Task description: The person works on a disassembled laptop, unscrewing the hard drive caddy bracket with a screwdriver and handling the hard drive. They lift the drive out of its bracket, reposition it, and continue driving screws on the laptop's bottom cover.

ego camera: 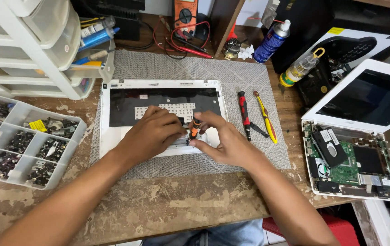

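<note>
— While both hands meet over that white laptop shell (113, 123), what is each one doing?

— The right hand (224, 139) pinches a small orange-and-black screwdriver (195, 127) between thumb and fingertips, holding it upright with its tip down on the near part of the shell. The left hand (154, 132) lies curled beside it, its fingertips touching the screwdriver's lower end, so the tool stands between the two hands.

— And where does the shell lie?

— Flat on a grey woven mat (185, 68), right under both hands, in the middle of the worn wooden table (158, 205). Its dark keyboard recess runs along the far side, beyond the knuckles.

— Anything just to the right?

— Two more screwdrivers lie on the mat, a red-and-black one (244, 114) and a yellow one (265, 118), near the right hand but apart from it. Further right sits an opened white laptop (354, 159) with its green board bare.

— And to the left?

— A clear compartment tray (21, 141) of small dark parts, well apart from the left forearm, with white plastic drawers (30, 41) beyond it. At the far edge stand a blue spray can (272, 41) and an orange multimeter (185, 13).
</note>
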